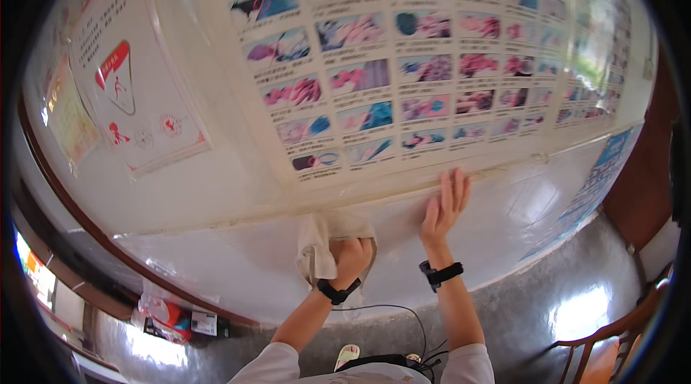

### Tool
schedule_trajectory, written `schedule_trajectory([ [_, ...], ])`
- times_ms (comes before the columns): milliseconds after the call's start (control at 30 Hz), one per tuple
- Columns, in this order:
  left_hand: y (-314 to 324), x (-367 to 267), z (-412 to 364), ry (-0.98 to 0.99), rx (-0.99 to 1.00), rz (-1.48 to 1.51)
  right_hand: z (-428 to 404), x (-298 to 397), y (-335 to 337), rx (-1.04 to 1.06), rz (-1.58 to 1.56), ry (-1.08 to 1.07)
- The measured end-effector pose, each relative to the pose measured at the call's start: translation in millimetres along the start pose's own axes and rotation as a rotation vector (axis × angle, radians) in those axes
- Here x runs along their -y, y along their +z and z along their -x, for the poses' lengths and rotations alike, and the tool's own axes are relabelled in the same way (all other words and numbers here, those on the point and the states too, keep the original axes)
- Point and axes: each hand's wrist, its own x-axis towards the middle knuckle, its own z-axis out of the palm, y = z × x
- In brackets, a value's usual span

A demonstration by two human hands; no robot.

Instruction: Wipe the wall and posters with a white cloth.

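My left hand (pixel 352 261) grips a cream cloth (pixel 314 249) and presses it on the white wall (pixel 243 254), just under a raised horizontal seam (pixel 259 216). Folds of the cloth cover most of its fingers. My right hand (pixel 446 207) rests on the wall to the right, holding nothing, its fingertips near the seam below a large poster (pixel 367 103) of picture rows with captions. The poster looks glossy, as if under clear film. Both wrists wear black straps.
A printed notice (pixel 162 135) with a red triangle hangs at the left. At the right are a blue poster (pixel 588 195), a brown door (pixel 642 168) and a wooden chair (pixel 599 341). Bags (pixel 167 319) and a box (pixel 205 323) stand on the grey floor (pixel 518 308). A black cable (pixel 415 316) hangs near my body.
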Motion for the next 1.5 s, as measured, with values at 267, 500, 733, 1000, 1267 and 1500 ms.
schedule_trajectory([
  [267, 1.5, -73.2, 9.7, 0.091, -0.067, 0.747, 27.1, 5.7, -77.1, 0.212, -0.452, 0.256],
  [500, -18.1, -86.5, 12.3, 0.199, 0.521, 1.363, 126.8, -43.5, -190.7, 0.839, -0.041, 0.788],
  [733, -103.9, -33.5, -73.6, -0.021, -0.255, 1.301, 164.4, -73.0, -212.5, 1.378, -0.247, 0.785],
  [1000, -166.0, 3.4, -33.7, -0.050, -0.462, 0.865, 184.9, -104.2, -117.0, 0.801, -0.043, 0.315],
  [1267, -51.1, -29.5, 106.6, -0.213, 0.761, 1.548, 212.9, -86.1, -127.6, 0.862, 0.059, 0.065],
  [1500, -31.6, -18.4, 211.4, -0.470, 0.857, 1.571, 171.1, -44.7, -85.0, 0.609, 0.153, 0.385],
])
